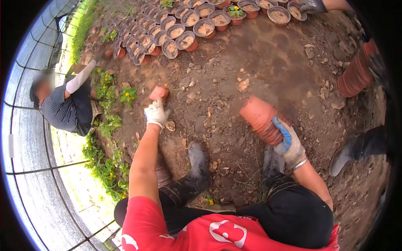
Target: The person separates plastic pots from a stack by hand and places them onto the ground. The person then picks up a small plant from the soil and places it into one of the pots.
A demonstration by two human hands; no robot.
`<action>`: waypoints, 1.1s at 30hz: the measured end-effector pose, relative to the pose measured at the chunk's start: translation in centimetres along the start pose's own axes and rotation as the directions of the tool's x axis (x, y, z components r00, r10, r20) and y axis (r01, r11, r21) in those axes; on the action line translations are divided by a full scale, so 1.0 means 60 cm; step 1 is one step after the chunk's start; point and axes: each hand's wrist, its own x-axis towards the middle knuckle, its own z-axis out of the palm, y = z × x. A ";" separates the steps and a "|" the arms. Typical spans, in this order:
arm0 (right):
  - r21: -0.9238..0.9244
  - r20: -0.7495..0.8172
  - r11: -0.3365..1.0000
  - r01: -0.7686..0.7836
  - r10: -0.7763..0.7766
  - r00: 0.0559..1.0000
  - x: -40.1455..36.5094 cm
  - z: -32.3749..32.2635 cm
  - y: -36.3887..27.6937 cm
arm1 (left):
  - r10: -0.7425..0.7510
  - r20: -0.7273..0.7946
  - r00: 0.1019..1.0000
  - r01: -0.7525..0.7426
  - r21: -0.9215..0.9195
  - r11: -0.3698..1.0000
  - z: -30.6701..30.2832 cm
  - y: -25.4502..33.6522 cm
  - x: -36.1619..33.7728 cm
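The left hand is gripping a pot out in front, over the soil. To its right, the right hand is clutching a tilted stack. Beyond both, filled pots are standing in rows. Plants are running along the left, with a person crouching further left. A second stack is leaning at the far right.

I saw a plant nursery: bare soil underfoot, rows of filled pots, flowering seedlings along the edge, and a hooped plastic wall.
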 end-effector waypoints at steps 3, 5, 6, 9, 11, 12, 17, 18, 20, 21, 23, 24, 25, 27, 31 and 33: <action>-0.086 0.039 0.994 -0.066 0.070 0.997 -0.008 -0.011 0.002 | 0.086 -0.120 0.989 -0.076 0.088 0.993 -0.013 0.008 0.023; 0.158 0.030 0.968 -0.195 0.193 0.981 -0.034 0.004 0.029 | 0.153 -0.196 0.969 -0.136 0.098 0.986 -0.017 0.015 0.049; 0.396 0.048 0.867 -0.303 0.310 0.950 -0.045 0.010 0.041 | 0.159 -0.194 0.968 -0.143 0.094 0.985 -0.018 0.020 0.061; 0.896 0.289 0.021 -0.443 0.730 0.619 -0.024 -0.002 0.027 | -0.088 -0.096 0.992 0.071 -0.162 0.984 0.001 0.025 0.105; 0.871 0.184 0.239 -0.429 0.652 0.735 -0.018 -0.009 0.013 | -0.169 -0.007 0.986 0.166 -0.154 0.974 0.008 0.024 0.120; 0.809 0.119 0.437 -0.392 0.532 0.839 -0.018 -0.013 0.006 | -0.172 0.036 0.985 0.175 -0.123 0.977 0.014 0.019 0.120; 0.709 0.209 0.395 -0.585 0.673 0.709 -0.010 -0.033 0.002 | -0.145 -0.137 0.980 0.113 -0.214 0.970 0.063 -0.037 0.095; 0.756 0.317 0.205 -0.622 0.716 0.622 -0.003 -0.030 0.004 | -0.114 -0.216 0.970 0.047 -0.292 0.955 0.060 -0.055 0.090; 0.769 0.272 0.214 -0.603 0.744 0.610 -0.024 0.004 0.055 | -0.115 -0.305 0.946 -0.097 -0.601 0.793 0.077 -0.108 0.111; 0.784 0.257 0.208 -0.585 0.749 0.610 -0.032 0.011 0.073 | -0.222 -0.217 0.951 -0.037 -0.789 0.613 0.080 -0.119 0.126; 0.492 0.102 0.702 -0.515 0.541 0.835 -0.011 -0.014 0.042 | -0.208 -0.355 0.911 -0.036 -0.574 0.818 0.033 -0.107 0.104; 0.069 0.097 0.975 -0.212 0.205 0.974 0.009 -0.025 0.024 | -0.132 -0.482 0.866 -0.101 -0.428 0.898 0.006 -0.089 0.097; 0.703 0.147 0.518 -0.487 0.564 0.813 0.025 -0.011 -0.001 | -0.188 -0.457 0.869 -0.145 -0.599 0.787 -0.025 -0.063 0.100; 0.456 0.063 0.808 -0.372 0.388 0.919 0.014 -0.012 0.016 | -0.223 -0.398 0.890 -0.266 -0.850 0.454 -0.097 0.021 0.084; 0.365 -0.031 0.897 -0.249 0.279 0.960 0.004 -0.004 0.011 | 0.011 -0.225 0.974 -0.216 -0.948 -0.234 -0.186 0.228 0.001; 0.740 0.080 0.537 -0.405 0.527 0.846 -0.003 0.000 0.000 | 0.156 -0.151 0.976 -0.081 -0.920 -0.383 -0.189 0.320 -0.040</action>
